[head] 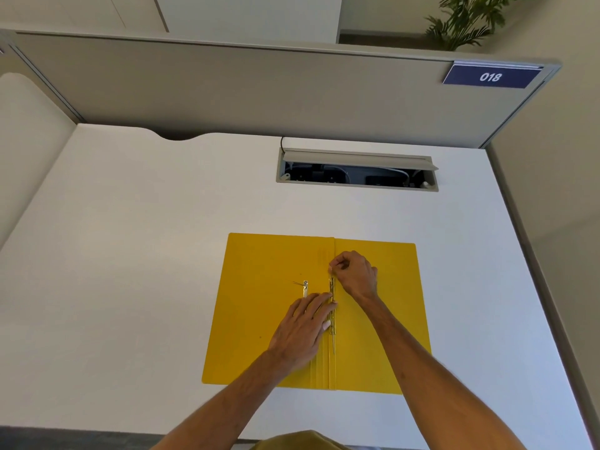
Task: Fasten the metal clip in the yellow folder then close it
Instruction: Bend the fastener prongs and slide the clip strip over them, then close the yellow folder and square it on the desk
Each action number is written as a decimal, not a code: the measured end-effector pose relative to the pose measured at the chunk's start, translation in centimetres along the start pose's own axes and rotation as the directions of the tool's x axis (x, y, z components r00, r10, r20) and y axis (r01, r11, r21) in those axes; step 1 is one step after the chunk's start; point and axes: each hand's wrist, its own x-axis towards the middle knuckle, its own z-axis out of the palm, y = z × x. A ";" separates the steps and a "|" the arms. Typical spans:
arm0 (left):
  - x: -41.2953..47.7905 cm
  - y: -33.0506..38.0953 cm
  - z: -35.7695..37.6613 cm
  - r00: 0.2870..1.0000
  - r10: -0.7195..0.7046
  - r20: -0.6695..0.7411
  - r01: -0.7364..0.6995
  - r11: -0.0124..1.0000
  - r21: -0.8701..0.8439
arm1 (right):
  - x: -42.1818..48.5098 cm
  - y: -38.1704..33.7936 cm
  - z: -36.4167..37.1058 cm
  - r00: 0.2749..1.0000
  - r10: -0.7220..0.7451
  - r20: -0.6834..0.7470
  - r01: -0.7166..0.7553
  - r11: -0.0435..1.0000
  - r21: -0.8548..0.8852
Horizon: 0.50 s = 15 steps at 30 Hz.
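Under both hands, left hand (303, 329) and right hand (354, 276), lies the metal clip (332, 315).

The scene is viewed from a single head-worn camera, aimed forward and steeply down, with both hands kept near, low and central in frame.

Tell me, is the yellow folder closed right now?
No, the folder lies open flat on the desk, with both hands on the metal clip along its spine.
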 end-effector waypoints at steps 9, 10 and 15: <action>-2.2 -1.6 0.0 1.000 0.012 0.027 -0.012 1.000 -0.012 | -3.4 1.6 1.3 0.975 -0.170 -0.141 0.163 0.985 -0.056; -2.5 -1.9 -0.2 1.000 0.002 0.021 -0.001 1.000 -0.019 | -4.1 1.5 1.8 0.968 -0.203 -0.147 0.194 0.978 -0.076; -4.7 -4.8 -1.6 0.986 -0.163 -0.018 0.162 0.986 -0.042 | -6.9 -0.7 5.2 0.922 -0.382 -0.063 0.362 0.910 -0.204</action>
